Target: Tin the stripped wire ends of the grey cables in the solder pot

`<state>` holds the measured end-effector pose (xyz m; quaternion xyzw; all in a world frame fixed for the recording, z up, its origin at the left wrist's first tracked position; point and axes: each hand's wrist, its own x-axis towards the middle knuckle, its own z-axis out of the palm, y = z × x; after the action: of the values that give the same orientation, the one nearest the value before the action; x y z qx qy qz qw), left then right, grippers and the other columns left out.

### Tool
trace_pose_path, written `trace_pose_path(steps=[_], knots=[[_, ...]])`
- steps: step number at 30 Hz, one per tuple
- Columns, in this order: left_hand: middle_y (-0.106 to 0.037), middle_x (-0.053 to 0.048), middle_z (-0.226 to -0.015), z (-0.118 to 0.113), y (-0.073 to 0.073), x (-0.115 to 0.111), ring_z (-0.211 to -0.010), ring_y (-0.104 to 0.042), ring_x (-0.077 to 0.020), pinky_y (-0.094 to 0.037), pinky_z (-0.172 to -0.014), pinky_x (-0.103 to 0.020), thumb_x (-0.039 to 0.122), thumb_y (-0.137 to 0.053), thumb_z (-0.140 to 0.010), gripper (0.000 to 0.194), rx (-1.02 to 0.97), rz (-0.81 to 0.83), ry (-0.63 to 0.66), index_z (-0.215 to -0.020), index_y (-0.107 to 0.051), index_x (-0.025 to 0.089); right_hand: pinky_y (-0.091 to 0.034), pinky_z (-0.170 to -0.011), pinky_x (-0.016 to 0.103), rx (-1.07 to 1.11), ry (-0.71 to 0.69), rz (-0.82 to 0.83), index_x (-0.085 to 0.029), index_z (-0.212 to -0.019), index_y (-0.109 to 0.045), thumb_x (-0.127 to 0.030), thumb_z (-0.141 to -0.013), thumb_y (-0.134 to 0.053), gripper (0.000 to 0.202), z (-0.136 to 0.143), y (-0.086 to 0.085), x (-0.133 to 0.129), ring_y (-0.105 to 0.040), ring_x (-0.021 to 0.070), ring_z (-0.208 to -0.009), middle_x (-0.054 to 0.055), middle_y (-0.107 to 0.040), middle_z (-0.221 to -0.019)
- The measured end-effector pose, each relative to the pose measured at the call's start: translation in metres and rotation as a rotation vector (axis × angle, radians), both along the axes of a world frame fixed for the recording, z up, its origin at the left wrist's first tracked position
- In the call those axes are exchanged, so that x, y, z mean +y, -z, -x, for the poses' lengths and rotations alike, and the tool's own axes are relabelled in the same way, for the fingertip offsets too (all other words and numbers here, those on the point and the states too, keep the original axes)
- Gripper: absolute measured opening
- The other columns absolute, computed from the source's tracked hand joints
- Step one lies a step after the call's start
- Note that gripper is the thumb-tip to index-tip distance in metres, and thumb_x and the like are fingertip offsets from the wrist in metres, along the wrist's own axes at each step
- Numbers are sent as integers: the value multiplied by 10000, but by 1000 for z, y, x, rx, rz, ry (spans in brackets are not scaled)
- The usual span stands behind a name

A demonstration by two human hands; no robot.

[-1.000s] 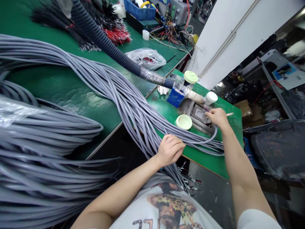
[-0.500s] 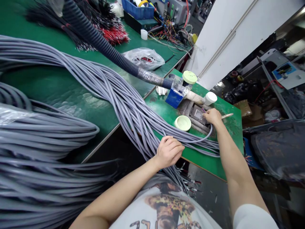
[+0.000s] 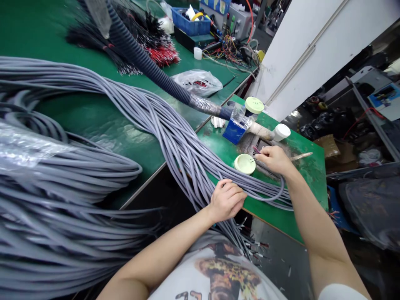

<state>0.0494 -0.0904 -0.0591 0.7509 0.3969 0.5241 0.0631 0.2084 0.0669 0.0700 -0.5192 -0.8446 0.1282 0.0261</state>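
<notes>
My right hand (image 3: 275, 159) pinches the stripped end of a grey cable, whose thin wires (image 3: 256, 151) stick out past the fingertips. Those wire ends are at the rim of a small pale green tub (image 3: 244, 164). The cable loops back under my wrist into a long bundle of grey cables (image 3: 175, 129). My left hand (image 3: 228, 200) is curled closed over that bundle at the green table's front edge. Behind my right hand lies a dark, stained metal tray (image 3: 246, 143), partly hidden by the hand.
A ribbed black hose (image 3: 150, 68) runs to a blue box (image 3: 234, 131) and a pale nozzle. Beside these stand a white cup (image 3: 281, 132) and a yellow-green lidded jar (image 3: 254, 105). A wooden-handled tool (image 3: 301, 156) lies at right. Large grey cable coils (image 3: 62, 200) fill the left.
My right hand has moved left with the cable end, from the dark tray to the pale green tub. My left hand stays on the bundle. The view has shifted slightly.
</notes>
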Motion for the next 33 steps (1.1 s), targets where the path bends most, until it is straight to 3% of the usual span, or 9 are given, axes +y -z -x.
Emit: trace_pose_path(steps=[4, 8, 14, 18, 22, 27, 33], knots=[[-718, -4, -883, 0, 0, 0, -856, -619, -152, -355, -980, -394, 157, -579, -817, 170, 11, 0, -6, -970, -626, 215, -272, -565, 263, -186, -51, -10, -176, -657, -680, -353, -823, -518, 291, 19, 13, -2, -545, 144, -647, 38, -675, -716], [-719, -6, -879, -1, 0, 0, -857, -618, -150, -356, -981, -389, 164, -563, -825, 164, 12, -4, -16, -967, -629, 217, -274, -573, 266, -342, -69, -31, -198, -705, -699, -357, -845, -501, 290, 25, 23, -4, -591, 166, -694, 56, -709, -774], [-718, -5, -874, -1, -1, 0, -848, -619, -153, -361, -978, -392, 168, -560, -828, 156, 12, -4, -23, -958, -629, 219, -290, -591, 272, -383, -53, -45, -192, -743, -712, -338, -849, -500, 279, 26, 25, -7, -609, 185, -739, 80, -719, -815], [-717, 0, -878, 0, 0, 0, -851, -618, -147, -360, -985, -391, 166, -575, -821, 157, 2, -8, -21, -961, -626, 217, -284, -578, 276, -317, -22, -108, -183, -718, -706, -381, -858, -483, 329, 9, 9, -3, -596, 174, -709, 66, -712, -779], [-716, 6, -889, 0, 2, 0, -858, -620, -140, -353, -995, -391, 151, -595, -807, 175, -7, -11, -9, -967, -625, 215, -276, -555, 285, -314, 158, -160, -176, -661, -705, -424, -843, -485, 378, -24, -1, 13, -582, 174, -651, 63, -688, -680], [-717, 3, -880, 0, 3, 0, -863, -626, -141, -361, -993, -381, 150, -588, -810, 175, -2, -5, -15, -965, -632, 221, -347, -607, 282, -385, 369, -113, -182, -744, -752, -407, -816, -513, 336, -55, 13, 36, -634, 216, -776, 101, -727, -804], [-721, -1, -878, -1, 2, -1, -857, -632, -144, -361, -994, -383, 151, -579, -813, 179, 2, -3, -12, -968, -631, 225, -408, -665, 272, -409, 420, -69, -181, -810, -771, -403, -807, -536, 323, -63, 30, 48, -660, 223, -834, 119, -742, -876]])
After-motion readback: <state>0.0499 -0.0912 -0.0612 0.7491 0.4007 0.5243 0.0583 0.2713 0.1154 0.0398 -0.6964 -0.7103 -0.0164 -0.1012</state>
